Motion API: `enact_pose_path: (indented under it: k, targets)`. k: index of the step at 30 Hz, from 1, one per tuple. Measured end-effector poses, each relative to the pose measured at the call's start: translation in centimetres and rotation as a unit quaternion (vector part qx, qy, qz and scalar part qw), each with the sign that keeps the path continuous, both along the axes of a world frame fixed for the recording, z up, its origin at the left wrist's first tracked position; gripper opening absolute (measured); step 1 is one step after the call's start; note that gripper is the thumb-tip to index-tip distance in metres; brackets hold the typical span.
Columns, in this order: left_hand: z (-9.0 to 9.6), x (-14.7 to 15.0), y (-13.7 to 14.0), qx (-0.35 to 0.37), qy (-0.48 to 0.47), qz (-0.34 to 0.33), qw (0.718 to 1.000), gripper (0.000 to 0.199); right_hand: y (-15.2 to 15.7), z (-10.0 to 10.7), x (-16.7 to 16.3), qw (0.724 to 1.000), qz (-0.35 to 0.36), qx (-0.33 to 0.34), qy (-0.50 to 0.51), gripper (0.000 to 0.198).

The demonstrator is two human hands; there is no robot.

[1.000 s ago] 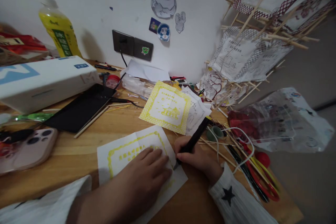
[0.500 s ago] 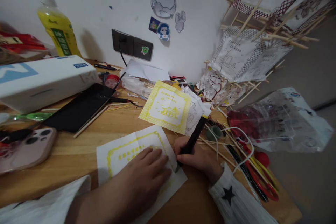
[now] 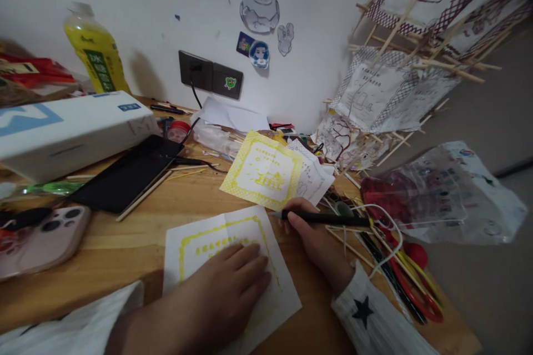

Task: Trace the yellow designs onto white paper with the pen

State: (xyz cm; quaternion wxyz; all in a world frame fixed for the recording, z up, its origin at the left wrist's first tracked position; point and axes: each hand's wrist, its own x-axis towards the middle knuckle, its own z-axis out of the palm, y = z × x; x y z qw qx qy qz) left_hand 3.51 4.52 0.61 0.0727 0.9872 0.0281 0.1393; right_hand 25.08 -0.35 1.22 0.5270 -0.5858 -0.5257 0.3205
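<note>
In the head view, the left hand (image 3: 233, 283) lies palm down on a white sheet (image 3: 283, 302), its fingers close together and stretched out, pressing on the paper rather than gripping it. The sheet rests on the wooden table (image 3: 195, 197) in front of the person and carries yellow characters within a wavy yellow frame; part of it is hidden under the hand and forearm. The right hand (image 3: 310, 236) has its fingers clamped on a black pen (image 3: 333, 218), held nearly level with the tip pointing left, just beyond the sheet's upper right corner. Whether the tip touches anything is hard to tell. Behind the pen lies a yellow-bordered drawing (image 3: 266, 175), overlapping a black-patterned paper (image 3: 315, 178). To the right are red-handled scissors (image 3: 431, 312) and a clear plastic bag (image 3: 449, 199); to the left, a pink phone (image 3: 41, 249) and a black tablet (image 3: 125, 177).
</note>
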Motion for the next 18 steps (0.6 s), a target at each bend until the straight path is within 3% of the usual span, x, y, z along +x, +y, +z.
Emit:
enact_pose_path:
  k: [7, 15, 18]
  targets:
    - [-0.6, 0.0, 0.7, 0.028, 0.047, 0.053, 0.997, 0.056, -0.1, 1.5, -0.9, 0.998, -0.004, 0.032, -0.048, 0.015]
    - [0.6, -0.1, 0.8, -0.056, 0.144, 0.127, 0.980, 0.066, 0.9, -0.5, 0.1, 0.996, -0.066, 0.055, 0.035, 0.016]
    - [0.9, 0.1, 1.0, -0.076, 0.157, 0.130, 0.976, 0.067, 0.5, -0.3, -0.1, 0.997, -0.073, 0.040, 0.004, 0.017]
